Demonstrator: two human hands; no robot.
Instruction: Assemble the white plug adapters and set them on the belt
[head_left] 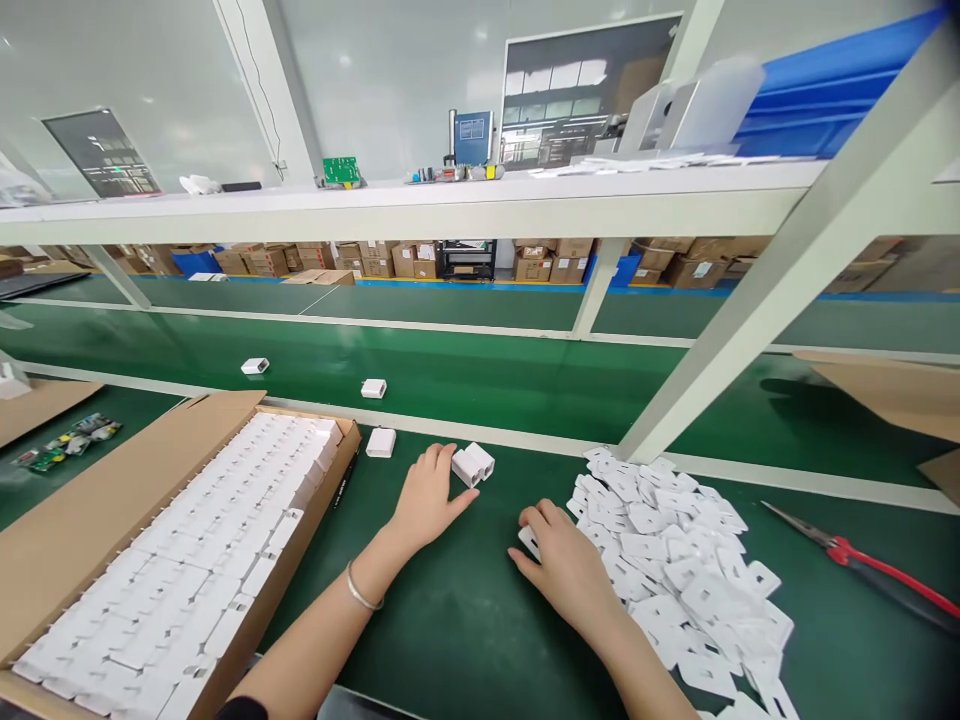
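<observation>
Two hands at work on a green bench, between a carton and a heap of flat white pieces.

The long cardboard box [90, 510] sits packed with white housings on the left; the heap of white pieces [690, 560] spreads on the right. The left hand [427, 500] touches a white adapter [472, 464] with loosely spread fingers; the right hand [566, 565] lies curled over one flat piece [529, 540] at the heap's edge.

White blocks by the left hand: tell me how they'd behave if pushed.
The white blocks look boxy and flat-sided, so they would probably slide, not roll. Small and plastic-looking, they are likely light; the left hand touches them with fingertips only. The green mat may add some drag.
</observation>
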